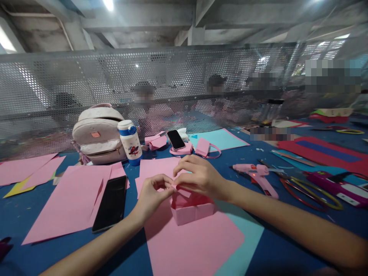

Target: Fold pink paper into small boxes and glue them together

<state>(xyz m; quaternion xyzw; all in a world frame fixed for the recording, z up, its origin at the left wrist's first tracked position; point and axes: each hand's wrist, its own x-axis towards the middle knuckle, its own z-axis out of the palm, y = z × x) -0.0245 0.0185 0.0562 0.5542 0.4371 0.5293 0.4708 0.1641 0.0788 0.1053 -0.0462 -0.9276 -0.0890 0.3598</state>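
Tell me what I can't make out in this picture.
Head view:
Pink paper box: far side, mostly behind the right hand.
Pale fabric backpack: right side, partly behind white and blue bottle.
Dark purple object: cut off by the left edge.
Grey perforated metal screen: its mesh obscures what's beyond.

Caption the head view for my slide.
Left hand and right hand meet at a pink paper box, a pink glue gun nearby.

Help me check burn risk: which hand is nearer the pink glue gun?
Right. The right hand is left of the pink glue gun, apart from it; the left hand is farther left.
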